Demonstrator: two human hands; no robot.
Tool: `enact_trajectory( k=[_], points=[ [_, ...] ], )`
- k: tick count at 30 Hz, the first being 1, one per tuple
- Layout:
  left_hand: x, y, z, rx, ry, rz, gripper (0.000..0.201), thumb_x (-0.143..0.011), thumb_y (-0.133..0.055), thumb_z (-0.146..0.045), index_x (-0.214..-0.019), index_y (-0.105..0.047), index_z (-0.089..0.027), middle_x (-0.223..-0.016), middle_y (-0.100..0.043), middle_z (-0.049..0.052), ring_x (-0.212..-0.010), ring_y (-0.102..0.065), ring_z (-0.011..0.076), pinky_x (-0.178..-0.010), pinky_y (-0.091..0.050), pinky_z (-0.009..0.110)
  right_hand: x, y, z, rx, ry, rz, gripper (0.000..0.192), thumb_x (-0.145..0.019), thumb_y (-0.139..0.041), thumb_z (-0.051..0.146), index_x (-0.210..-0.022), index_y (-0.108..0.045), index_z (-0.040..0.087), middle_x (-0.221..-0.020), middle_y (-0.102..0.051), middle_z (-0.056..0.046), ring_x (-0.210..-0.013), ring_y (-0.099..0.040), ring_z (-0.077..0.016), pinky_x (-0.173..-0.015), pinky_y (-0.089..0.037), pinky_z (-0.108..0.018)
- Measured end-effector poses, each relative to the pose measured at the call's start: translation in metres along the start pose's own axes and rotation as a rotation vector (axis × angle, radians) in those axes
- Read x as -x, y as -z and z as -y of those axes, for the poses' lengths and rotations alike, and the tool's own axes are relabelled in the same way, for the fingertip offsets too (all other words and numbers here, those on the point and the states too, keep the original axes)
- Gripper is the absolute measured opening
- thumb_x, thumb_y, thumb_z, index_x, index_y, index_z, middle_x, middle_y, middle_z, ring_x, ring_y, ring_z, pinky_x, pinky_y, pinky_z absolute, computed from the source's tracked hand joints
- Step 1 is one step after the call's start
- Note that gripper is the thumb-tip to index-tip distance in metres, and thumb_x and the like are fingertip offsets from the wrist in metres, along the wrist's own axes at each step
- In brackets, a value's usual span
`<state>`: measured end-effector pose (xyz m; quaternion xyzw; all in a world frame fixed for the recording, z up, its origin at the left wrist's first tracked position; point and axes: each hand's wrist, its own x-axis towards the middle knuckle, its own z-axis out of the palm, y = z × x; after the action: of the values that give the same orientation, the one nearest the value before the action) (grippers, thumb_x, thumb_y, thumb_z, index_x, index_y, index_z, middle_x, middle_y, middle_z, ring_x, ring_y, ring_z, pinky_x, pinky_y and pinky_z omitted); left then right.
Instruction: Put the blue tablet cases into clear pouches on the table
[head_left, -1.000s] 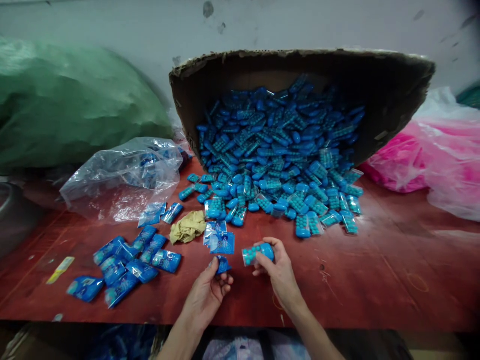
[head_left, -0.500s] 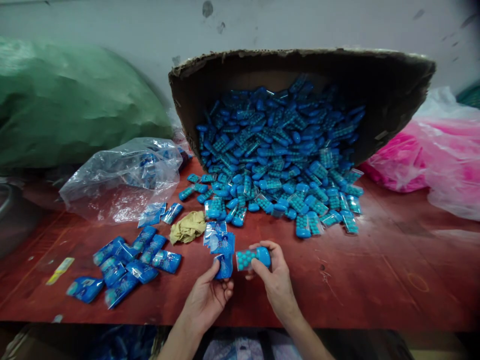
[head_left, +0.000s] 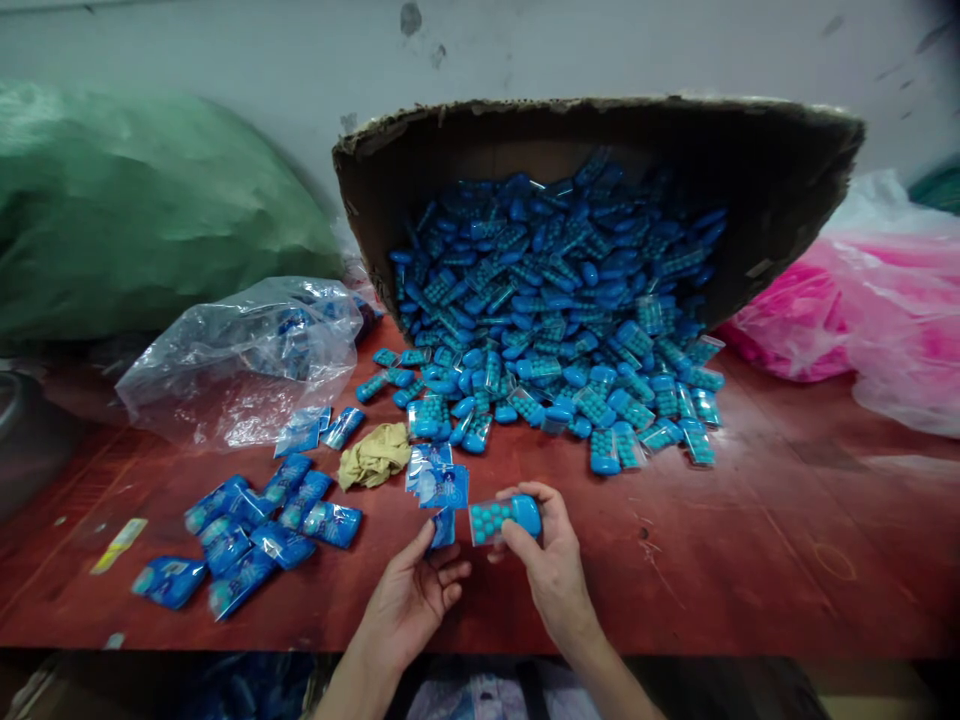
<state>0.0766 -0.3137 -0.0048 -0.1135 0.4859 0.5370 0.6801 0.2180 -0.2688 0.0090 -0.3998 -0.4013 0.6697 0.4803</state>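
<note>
In my right hand (head_left: 557,570) lies a small clear bottle (head_left: 489,520) of turquoise balls, its blue cap towards the palm and its clear end facing left. My left hand (head_left: 412,600) pinches a blue printed sleeve (head_left: 445,527) between thumb and fingers, just left of the bottle and apart from it. Beyond that hand is a small stack of flat blue sleeves (head_left: 442,487) on the red table (head_left: 675,570). Several sleeved bottles (head_left: 281,543) lie in a group to the left.
A cardboard box (head_left: 795,220) on its side spills a heap of capped bottles (head_left: 540,300). A crumpled yellowish cloth (head_left: 375,455) and a clear plastic bag (head_left: 232,370) lie left of it. A green sack (head_left: 150,210) stands behind; pink bags (head_left: 862,300) are at right.
My left hand's fingers have spread a little, and the sleeve has turned and looks narrower. My right hand keeps the bottle nearly in place, tilted slightly differently.
</note>
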Motion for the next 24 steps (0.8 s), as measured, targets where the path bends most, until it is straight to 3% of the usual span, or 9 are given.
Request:
enact_trajectory(
  k=[10,24],
  points=[
    [0.003,-0.003,0.005,-0.055,-0.030,0.094,0.026,-0.080,-0.049,-0.028,-0.077,-0.063,-0.007,-0.065,-0.069,0.012,-0.053,-0.062,0.0152,-0.044,-0.045,0.021,0.006,-0.013,-0.010,0.126,0.027,-0.072,0.027,-0.071,-0.059,0.018,-0.094,-0.044,0.022,-0.094,-0.054,-0.001,-0.070,-0.056,-0.0135,-0.060,-0.052,-0.027],
    [0.004,0.000,0.000,-0.087,-0.152,0.088,0.017,-0.075,-0.056,-0.026,-0.073,-0.062,-0.011,-0.061,-0.068,0.009,-0.056,-0.063,0.0174,-0.045,-0.044,0.022,0.009,-0.011,-0.017,0.255,0.101,-0.077,0.029,-0.071,-0.060,0.019,-0.097,-0.047,0.022,-0.097,-0.056,-0.003,-0.082,-0.057,-0.0166,-0.072,-0.048,-0.029]
  ],
)
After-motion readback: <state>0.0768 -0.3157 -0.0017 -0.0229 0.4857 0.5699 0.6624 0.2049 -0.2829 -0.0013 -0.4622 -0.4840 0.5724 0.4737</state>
